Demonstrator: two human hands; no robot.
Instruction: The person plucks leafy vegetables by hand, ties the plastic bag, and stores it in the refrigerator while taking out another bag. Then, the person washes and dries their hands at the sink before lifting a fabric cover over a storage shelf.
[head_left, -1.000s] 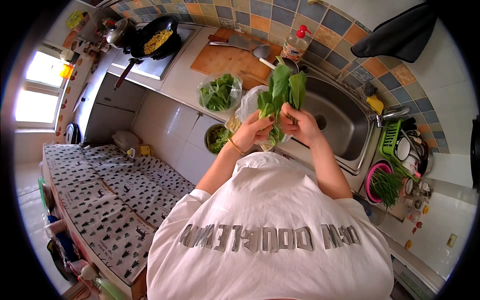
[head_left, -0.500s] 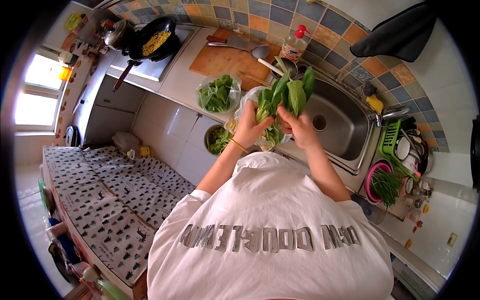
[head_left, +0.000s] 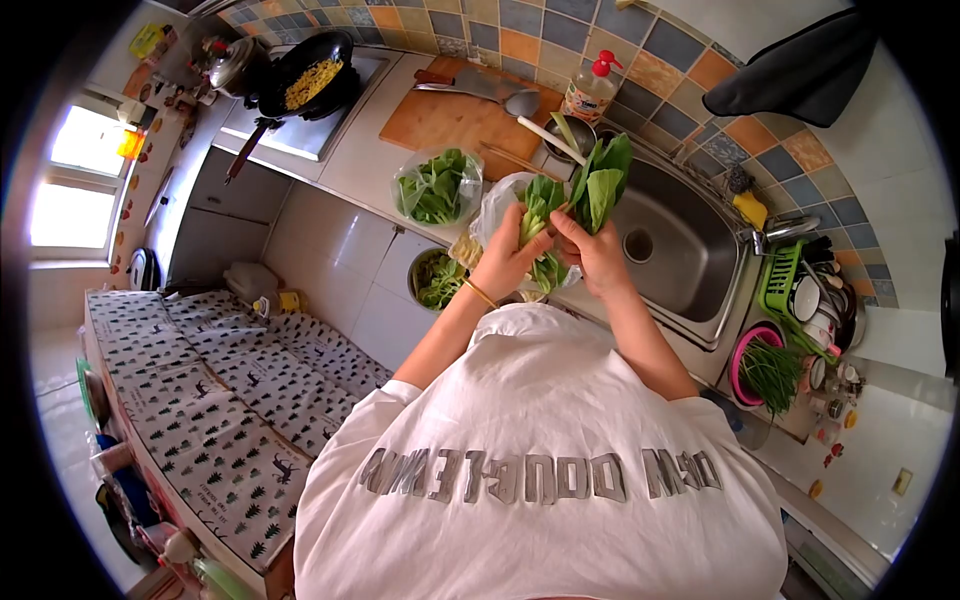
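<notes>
My left hand (head_left: pixel 508 256) is closed around the pale stalks of a bunch of bok choy (head_left: pixel 541 200). Close beside it, my right hand (head_left: pixel 596 254) pinches several large green bok choy leaves (head_left: pixel 602 188) by their stems. Both hands are near each other, in front of the sink's left edge. Behind my left hand, a clear plastic bag (head_left: pixel 494 208) sits on the counter. A second bag of leafy greens (head_left: pixel 438 188) stands to its left. Below that, a bowl of cut greens (head_left: pixel 437 280) is partly hidden by my left forearm.
The steel sink (head_left: pixel 690 300) lies to the right. A cutting board (head_left: pixel 440 128) with a cleaver (head_left: pixel 470 84) is at the back, near a soap bottle (head_left: pixel 590 88). A wok of yellow food (head_left: pixel 312 86) sits on the stove. A pink basin (head_left: pixel 740 365) holds thin green stalks.
The leaves in my right hand have swung away from the bunch in my left hand, and a gap shows between them. Both hands stay in nearly the same place.
</notes>
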